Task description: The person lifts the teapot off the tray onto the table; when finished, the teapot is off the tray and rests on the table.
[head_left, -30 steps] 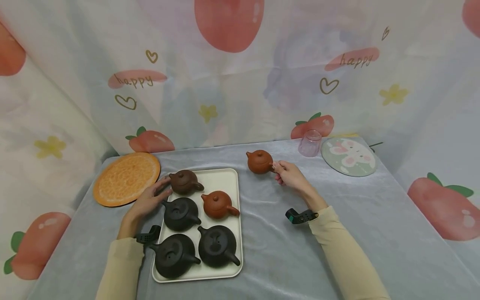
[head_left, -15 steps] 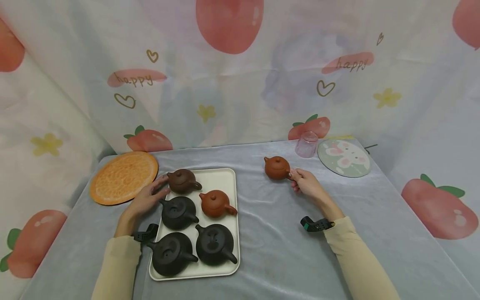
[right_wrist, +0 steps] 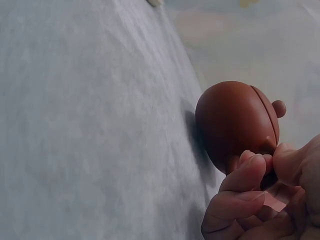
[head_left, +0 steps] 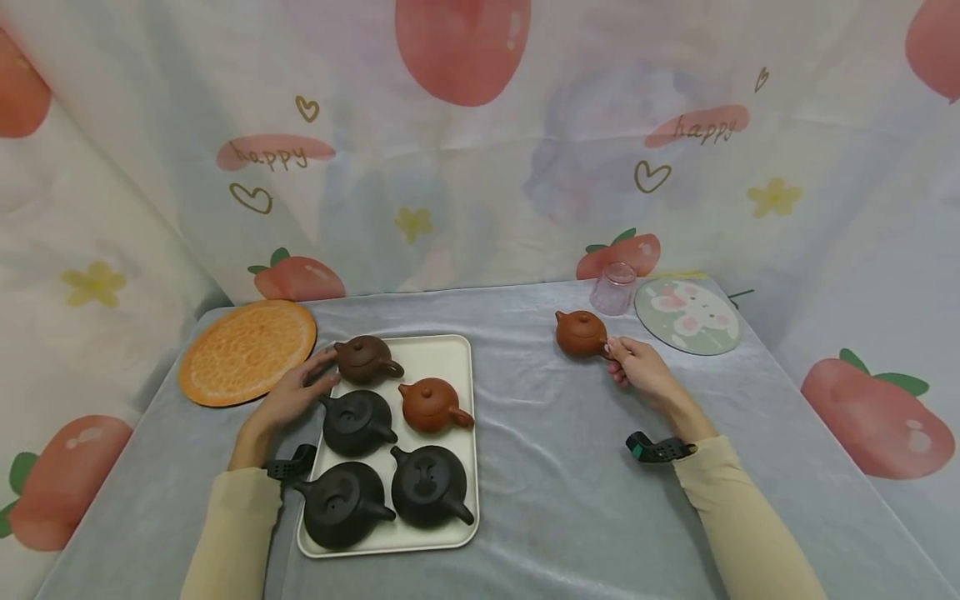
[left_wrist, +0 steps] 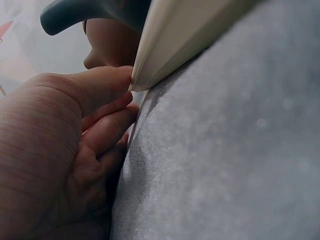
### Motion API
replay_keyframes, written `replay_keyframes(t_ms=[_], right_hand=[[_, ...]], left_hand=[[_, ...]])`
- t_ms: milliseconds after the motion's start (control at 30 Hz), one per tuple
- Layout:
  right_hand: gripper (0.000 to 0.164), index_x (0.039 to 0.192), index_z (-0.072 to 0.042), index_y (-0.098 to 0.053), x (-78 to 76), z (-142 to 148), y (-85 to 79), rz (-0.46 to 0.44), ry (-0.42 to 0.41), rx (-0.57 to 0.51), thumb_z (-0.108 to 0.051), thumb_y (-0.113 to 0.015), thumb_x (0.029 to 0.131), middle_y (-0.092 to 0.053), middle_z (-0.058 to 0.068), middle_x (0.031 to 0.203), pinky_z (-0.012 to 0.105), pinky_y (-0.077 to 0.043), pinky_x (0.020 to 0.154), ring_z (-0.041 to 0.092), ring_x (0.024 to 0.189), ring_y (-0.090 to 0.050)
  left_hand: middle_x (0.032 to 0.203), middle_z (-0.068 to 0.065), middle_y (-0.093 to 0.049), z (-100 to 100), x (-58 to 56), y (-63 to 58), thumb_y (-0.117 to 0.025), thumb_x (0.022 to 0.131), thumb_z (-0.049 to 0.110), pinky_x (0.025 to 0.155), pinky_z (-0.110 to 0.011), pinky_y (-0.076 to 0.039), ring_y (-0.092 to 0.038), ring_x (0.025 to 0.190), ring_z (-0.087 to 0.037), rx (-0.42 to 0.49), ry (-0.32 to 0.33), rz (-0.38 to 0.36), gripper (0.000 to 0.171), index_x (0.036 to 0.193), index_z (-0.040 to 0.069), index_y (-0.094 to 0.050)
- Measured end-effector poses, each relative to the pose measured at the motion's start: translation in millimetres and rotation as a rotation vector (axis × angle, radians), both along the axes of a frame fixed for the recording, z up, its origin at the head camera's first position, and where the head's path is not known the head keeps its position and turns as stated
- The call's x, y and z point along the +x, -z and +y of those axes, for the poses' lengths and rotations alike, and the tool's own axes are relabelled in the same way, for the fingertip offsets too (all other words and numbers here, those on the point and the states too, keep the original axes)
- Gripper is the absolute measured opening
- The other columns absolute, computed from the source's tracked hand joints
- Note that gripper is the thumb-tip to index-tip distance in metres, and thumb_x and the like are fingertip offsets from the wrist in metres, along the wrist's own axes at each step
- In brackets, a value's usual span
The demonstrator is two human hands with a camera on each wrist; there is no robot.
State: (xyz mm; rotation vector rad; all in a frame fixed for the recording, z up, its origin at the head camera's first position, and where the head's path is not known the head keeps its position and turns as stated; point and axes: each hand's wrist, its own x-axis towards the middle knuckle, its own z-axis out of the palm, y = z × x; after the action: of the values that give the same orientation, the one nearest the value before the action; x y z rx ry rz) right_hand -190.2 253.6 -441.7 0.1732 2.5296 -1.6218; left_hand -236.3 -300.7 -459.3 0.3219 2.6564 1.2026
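In the head view, my right hand (head_left: 637, 364) pinches the handle of a small reddish-brown clay teapot (head_left: 581, 334), its spout facing left. The right wrist view shows thumb and curled fingers on that handle, the upright teapot (right_wrist: 235, 125) close to the cloth and its shadow beside it. My left hand (head_left: 291, 398) rests against the left edge of a cream tray (head_left: 438, 354), thumb tip at the rim (left_wrist: 142, 65) and fingers fairly relaxed. On the tray sit a dark brown teapot (head_left: 366, 360), near the left fingertips, another reddish-brown teapot (head_left: 431, 406), and several black teapots (head_left: 356, 422).
A round orange mat (head_left: 247, 354) lies left of the tray. At the back right stand an upside-down pink glass (head_left: 613, 289) and a round rabbit-print mat (head_left: 687, 317). Grey cloth (head_left: 547, 500) covers the table; a fruit-print curtain (head_left: 465, 192) hangs behind it.
The right hand has carried the reddish-brown teapot rightward, away from the tray and nearer the pink glass. The left hand has stayed at the tray's edge.
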Motion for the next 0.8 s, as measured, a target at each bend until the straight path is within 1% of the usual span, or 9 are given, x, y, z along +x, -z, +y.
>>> replay_keyframes(t_ms=[67, 233, 300, 533, 800], right_hand=[[0.042, 0.107, 0.01, -0.051, 1.3, 4, 0.4, 0.003, 0.002, -0.003, -0.029, -0.036, 0.107, -0.053, 0.002, 0.076, 0.022, -0.047, 0.056, 0.007, 0.063, -0.051], [0.043, 0.108, 0.008, -0.051, 3.4, 12, 1.8, -0.018, 0.014, -0.01, -0.032, -0.035, 0.107, -0.052, 0.001, 0.077, 0.022, -0.047, 0.056, 0.006, 0.064, -0.05], [0.043, 0.109, 0.008, -0.05, 4.0, 15, 2.1, -0.027, 0.016, -0.003, -0.033, -0.035, 0.107, -0.052, 0.001, 0.077, 0.022, -0.047, 0.057, 0.006, 0.064, -0.05], [0.044, 0.111, 0.007, -0.049, 4.8, 26, 2.4, -0.037, 0.002, 0.014, -0.034, -0.034, 0.107, -0.051, 0.001, 0.078, 0.022, -0.046, 0.057, 0.005, 0.065, -0.05], [0.045, 0.111, 0.007, -0.048, 4.2, 34, 5.5, -0.047, -0.008, -0.027, -0.035, -0.033, 0.107, -0.051, 0.0, 0.078, 0.021, -0.048, 0.057, 0.004, 0.065, -0.051]], left_hand=[[0.159, -0.023, -0.021, 0, 0.2, -1.2, -0.058, 0.098, 0.04, 0.113, -0.063, -0.021, -0.021, 0.145, -0.045, 0.006, 0.004, 0.001, 0.069, 0.151, 0.003, -0.034], [0.159, -0.024, -0.02, 0, 1.1, -2.0, -0.059, 0.098, 0.036, 0.112, -0.063, -0.022, -0.021, 0.144, -0.047, 0.026, 0.011, 0.001, 0.068, 0.151, 0.002, -0.034], [0.159, -0.024, -0.019, 0, 0.7, -1.3, -0.059, 0.098, 0.036, 0.112, -0.063, -0.022, -0.021, 0.144, -0.047, 0.027, 0.013, -0.002, 0.068, 0.151, 0.002, -0.033], [0.16, -0.022, -0.02, 1, -0.2, 0.7, -0.058, 0.098, 0.041, 0.113, -0.062, -0.022, -0.022, 0.145, -0.045, 0.011, -0.014, -0.011, 0.069, 0.151, 0.004, -0.034], [0.159, -0.023, -0.02, 2, 2.3, -3.0, -0.059, 0.098, 0.037, 0.113, -0.063, -0.021, -0.022, 0.145, -0.046, 0.025, -0.003, -0.008, 0.068, 0.151, 0.002, -0.034]])
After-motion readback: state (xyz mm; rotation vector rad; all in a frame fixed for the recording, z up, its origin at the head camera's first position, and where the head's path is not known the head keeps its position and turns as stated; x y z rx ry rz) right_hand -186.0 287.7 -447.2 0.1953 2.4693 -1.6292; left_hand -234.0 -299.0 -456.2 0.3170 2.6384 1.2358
